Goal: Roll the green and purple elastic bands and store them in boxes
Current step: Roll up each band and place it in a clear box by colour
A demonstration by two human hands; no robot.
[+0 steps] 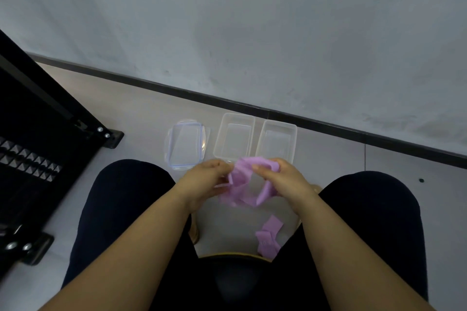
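Observation:
A purple elastic band (pixel 242 182) hangs between my two hands above my knees. My left hand (pixel 204 179) pinches its left part, and my right hand (pixel 283 179) grips its right part with curled fingers. The band's loose end (pixel 269 237) trails down to the floor between my legs. Two clear plastic boxes stand open on the floor just beyond my hands, one (pixel 235 139) on the left and one (pixel 278 144) on the right. No green band is in view.
Clear lids with a blue seal (pixel 185 146) lie stacked left of the boxes. A black metal frame (pixel 50 139) with bolted feet stands at the left. A grey wall with a dark baseboard (pixel 252 106) runs behind the boxes. My legs flank the floor space.

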